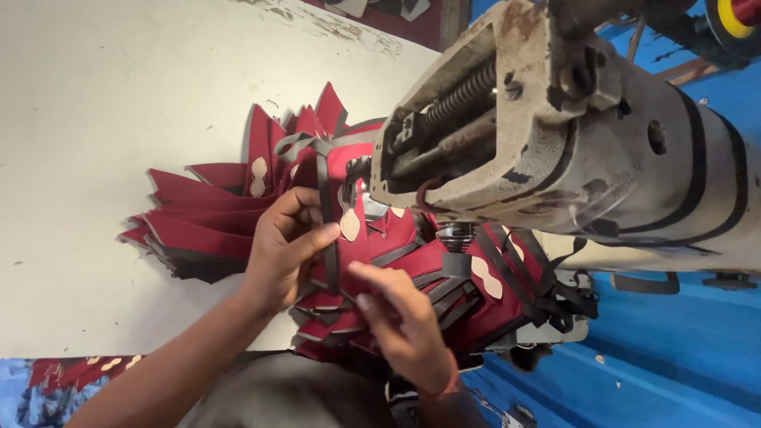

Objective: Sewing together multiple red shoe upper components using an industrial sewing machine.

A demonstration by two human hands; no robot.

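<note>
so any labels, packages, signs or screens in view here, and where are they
No packages, signs or screens show.
Small patches: cream, peanut-shaped, sewn on the dark red fabric pieces by the left hand and right hand; they may be labels, any print too small to tell.
Sewing machine: worn cream body, upper right, no plate or sticker visible.

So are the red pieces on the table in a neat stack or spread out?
Spread out. The red pieces fan across the white table, pointed corners sticking out different ways, overlapping.
</note>
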